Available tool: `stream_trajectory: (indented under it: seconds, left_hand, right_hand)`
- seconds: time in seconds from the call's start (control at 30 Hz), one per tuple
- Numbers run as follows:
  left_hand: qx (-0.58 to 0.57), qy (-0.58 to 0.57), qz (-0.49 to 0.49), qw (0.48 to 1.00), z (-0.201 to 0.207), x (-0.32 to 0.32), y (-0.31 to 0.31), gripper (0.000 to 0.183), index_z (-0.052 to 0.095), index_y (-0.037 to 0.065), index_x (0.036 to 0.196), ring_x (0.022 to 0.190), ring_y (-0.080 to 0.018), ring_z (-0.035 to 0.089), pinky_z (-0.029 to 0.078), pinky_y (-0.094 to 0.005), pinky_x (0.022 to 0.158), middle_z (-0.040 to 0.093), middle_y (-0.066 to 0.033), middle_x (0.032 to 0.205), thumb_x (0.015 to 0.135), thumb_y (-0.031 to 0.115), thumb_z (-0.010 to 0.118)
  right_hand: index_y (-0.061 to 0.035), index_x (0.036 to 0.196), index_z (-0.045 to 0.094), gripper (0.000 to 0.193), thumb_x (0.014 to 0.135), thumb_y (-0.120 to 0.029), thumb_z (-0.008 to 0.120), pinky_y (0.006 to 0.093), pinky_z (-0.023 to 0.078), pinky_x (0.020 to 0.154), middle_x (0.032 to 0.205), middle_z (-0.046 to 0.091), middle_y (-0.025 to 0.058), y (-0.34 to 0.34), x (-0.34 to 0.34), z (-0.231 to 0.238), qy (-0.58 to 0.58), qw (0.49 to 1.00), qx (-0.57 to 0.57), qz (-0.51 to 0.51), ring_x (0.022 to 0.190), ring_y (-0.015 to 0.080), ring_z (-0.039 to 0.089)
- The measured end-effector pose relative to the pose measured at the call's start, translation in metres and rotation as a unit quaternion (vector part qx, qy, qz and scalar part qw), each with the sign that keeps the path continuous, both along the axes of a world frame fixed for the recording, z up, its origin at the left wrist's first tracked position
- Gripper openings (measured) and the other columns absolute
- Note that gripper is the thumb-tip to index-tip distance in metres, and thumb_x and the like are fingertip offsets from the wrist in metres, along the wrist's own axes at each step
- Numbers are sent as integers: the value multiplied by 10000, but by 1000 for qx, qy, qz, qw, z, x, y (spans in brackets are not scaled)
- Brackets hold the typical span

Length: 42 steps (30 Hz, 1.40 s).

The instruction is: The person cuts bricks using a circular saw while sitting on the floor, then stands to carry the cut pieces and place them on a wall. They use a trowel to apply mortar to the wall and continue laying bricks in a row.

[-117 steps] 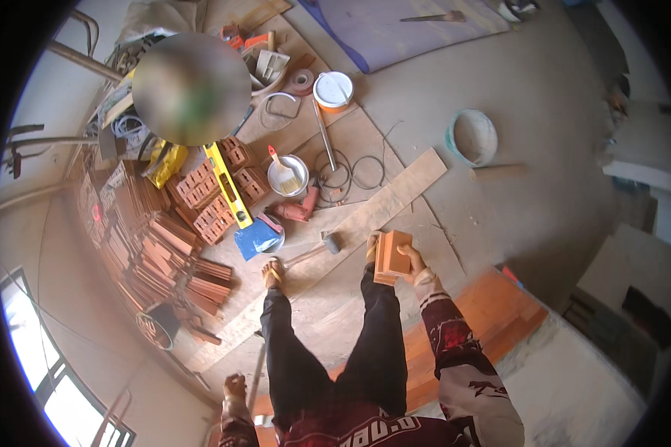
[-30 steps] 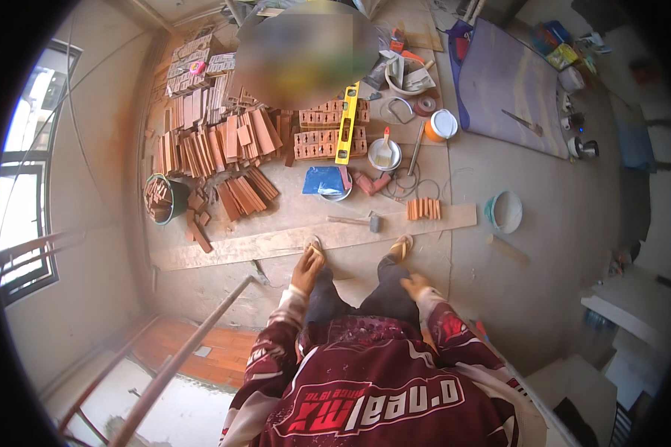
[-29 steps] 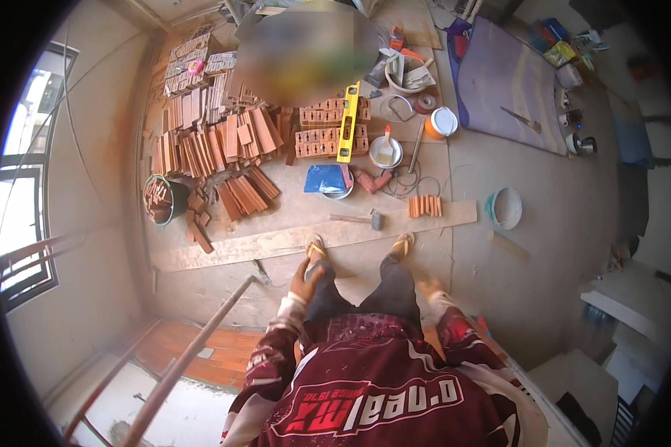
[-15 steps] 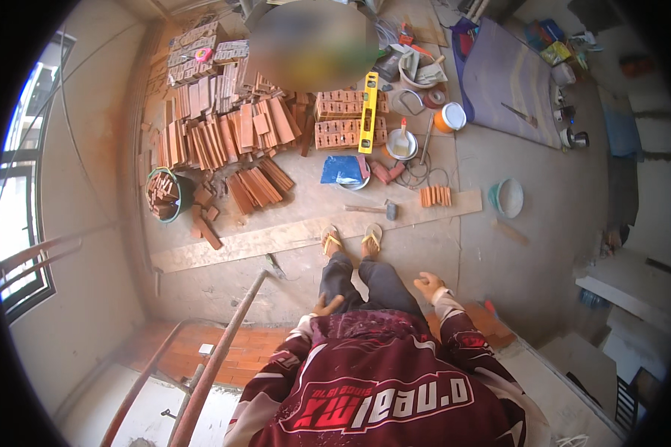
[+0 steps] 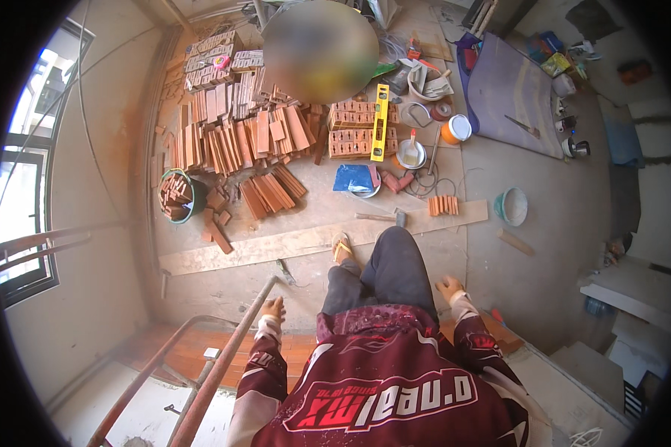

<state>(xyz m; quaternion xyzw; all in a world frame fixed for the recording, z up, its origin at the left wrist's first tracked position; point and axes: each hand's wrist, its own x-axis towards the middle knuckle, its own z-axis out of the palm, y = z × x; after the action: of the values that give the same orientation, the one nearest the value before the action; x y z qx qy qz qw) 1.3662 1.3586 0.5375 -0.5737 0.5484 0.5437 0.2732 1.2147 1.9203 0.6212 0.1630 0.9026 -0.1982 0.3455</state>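
Note:
My left hand [image 5: 273, 308] hangs out to the left, next to the upper end of a rusty metal pipe [image 5: 235, 339]; it looks empty, fingers loosely apart. On the other side, my right hand [image 5: 449, 288] is held away from my hip, open and holding nothing. My right thigh [image 5: 397, 264] is raised and hides the right foot. The left foot, in a yellow-strapped sandal [image 5: 341, 247], is on the floor by a long pale board [image 5: 276, 243]. A mallet [image 5: 399, 217] rests just beyond my knee.
Stacked brick-red tiles [image 5: 238, 141] fill the far left, near a green bucket of tile pieces [image 5: 194, 205]. A yellow level [image 5: 380, 123] leans on hollow bricks [image 5: 350, 143]. Right of these are an orange-and-white bucket [image 5: 455, 129], another bucket [image 5: 511, 206] and a purple mat [image 5: 511, 93].
My left hand has swung from my thigh outward to the left, beside the pipe. My right knee has come up, covering the right foot. The right hand has shifted slightly right.

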Motion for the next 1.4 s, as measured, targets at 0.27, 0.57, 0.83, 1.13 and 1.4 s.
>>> stream_trajectory:
  seconds: [0.27,0.57,0.83,1.13,1.4]
  left_hand:
    - [-10,-150,-35,988,-16,81,72,490,618,82,1029,765,-262,598,458,-454,561,645,-57,891,802,515,653]
    - [255,240,88,932,93,-97,115,752,471,32,1336,1235,-283,464,353,-365,1014,498,-181,1338,872,625,467]
    - [65,244,-193,948,23,-17,155,867,333,-4,1414,1275,-342,429,303,-381,1069,496,-230,1330,821,563,615]
    - [-24,-149,-177,973,-27,161,83,657,563,77,1257,966,-305,602,470,-448,819,637,-154,1096,802,545,636]
    - [60,17,-76,995,-5,49,193,556,576,89,1222,940,-239,594,475,-431,776,646,-83,1033,843,495,608]
  right_hand:
    - [-31,1237,567,676,812,-553,507,419,445,924,1120,632,220,18,38,-20,-136,989,33,53,1075,341,593]
    - [1,1192,571,511,904,-420,543,381,396,977,1211,588,205,-173,-75,26,-111,907,-404,-48,1167,292,525]
    - [-12,1319,483,723,821,-526,591,396,322,1063,1399,388,264,-93,-17,-21,34,967,-195,158,1309,375,374]
    - [11,1278,504,787,891,-653,336,399,407,954,1232,559,251,71,78,-19,-279,955,83,49,1162,369,535]
    - [23,1183,580,612,921,-506,421,385,416,950,1178,596,241,-46,-58,-47,-78,981,-170,49,1146,347,547]
